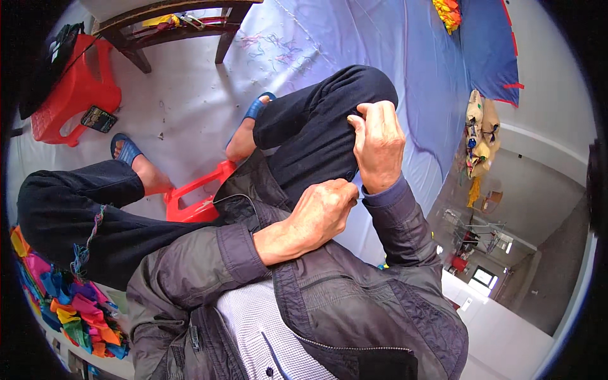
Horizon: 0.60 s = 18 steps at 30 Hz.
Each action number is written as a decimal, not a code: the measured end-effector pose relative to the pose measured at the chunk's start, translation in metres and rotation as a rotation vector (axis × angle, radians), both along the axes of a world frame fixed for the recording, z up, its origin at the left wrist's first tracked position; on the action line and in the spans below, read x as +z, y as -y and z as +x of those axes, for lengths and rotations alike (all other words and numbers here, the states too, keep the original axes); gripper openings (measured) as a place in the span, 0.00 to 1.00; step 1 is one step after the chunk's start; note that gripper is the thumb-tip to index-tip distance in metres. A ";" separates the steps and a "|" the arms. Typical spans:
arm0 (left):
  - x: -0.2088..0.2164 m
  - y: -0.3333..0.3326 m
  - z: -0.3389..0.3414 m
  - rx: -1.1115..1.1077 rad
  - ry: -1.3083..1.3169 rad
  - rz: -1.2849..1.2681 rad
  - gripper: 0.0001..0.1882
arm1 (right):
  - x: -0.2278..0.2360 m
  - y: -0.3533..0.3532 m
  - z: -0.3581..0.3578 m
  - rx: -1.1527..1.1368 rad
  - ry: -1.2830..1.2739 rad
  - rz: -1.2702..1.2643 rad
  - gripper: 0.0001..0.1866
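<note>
My left hand is closed in a fist over my lap, its knuckles beside my right wrist. Whatever its fingers hold, if anything, is hidden. Just beyond it my right hand is raised in front of my right knee, fingers curled and the thumb tip close to the index finger. Nothing large enough to name shows between them. Dark trousers lie beneath both hands. A bundle of coloured threads hangs over my left knee.
A heap of bright cloth pieces lies at the lower left. The red plastic stool beyond my left foot has a phone at its edge. A wooden chair stands ahead. Thread scraps litter the sheeted floor. Bags stand at right.
</note>
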<state>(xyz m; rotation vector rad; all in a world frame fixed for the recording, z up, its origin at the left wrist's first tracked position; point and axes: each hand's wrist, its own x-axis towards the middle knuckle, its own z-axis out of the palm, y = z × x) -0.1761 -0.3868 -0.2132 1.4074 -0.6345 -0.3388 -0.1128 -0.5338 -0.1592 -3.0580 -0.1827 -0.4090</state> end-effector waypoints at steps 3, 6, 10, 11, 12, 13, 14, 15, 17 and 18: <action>0.000 0.000 0.000 -0.007 0.001 0.001 0.07 | 0.001 0.000 -0.001 0.014 -0.004 -0.011 0.14; 0.000 -0.001 0.000 -0.017 -0.008 0.000 0.07 | 0.003 0.000 -0.002 0.034 -0.009 -0.026 0.14; 0.001 -0.001 0.000 -0.024 0.006 0.007 0.07 | 0.003 0.001 0.000 0.067 -0.015 -0.054 0.14; 0.000 -0.001 0.000 -0.028 0.005 0.011 0.07 | 0.002 0.001 0.001 0.074 -0.013 -0.064 0.14; 0.000 -0.001 0.000 -0.033 0.005 0.015 0.07 | 0.002 0.001 0.001 0.080 -0.010 -0.074 0.14; 0.000 -0.001 0.000 -0.037 0.004 0.019 0.07 | 0.002 0.002 0.002 0.081 -0.010 -0.075 0.14; 0.000 -0.001 0.000 -0.035 0.005 0.018 0.07 | 0.001 0.002 0.002 0.081 -0.017 -0.100 0.13; 0.000 -0.001 0.000 -0.033 0.006 0.016 0.07 | 0.001 0.001 0.002 0.082 -0.025 -0.122 0.13; 0.000 -0.001 0.000 -0.030 0.009 0.011 0.07 | 0.001 0.001 0.003 0.083 -0.032 -0.146 0.12; -0.001 -0.001 0.000 -0.029 0.008 0.010 0.07 | 0.001 0.002 0.003 0.098 -0.041 -0.160 0.11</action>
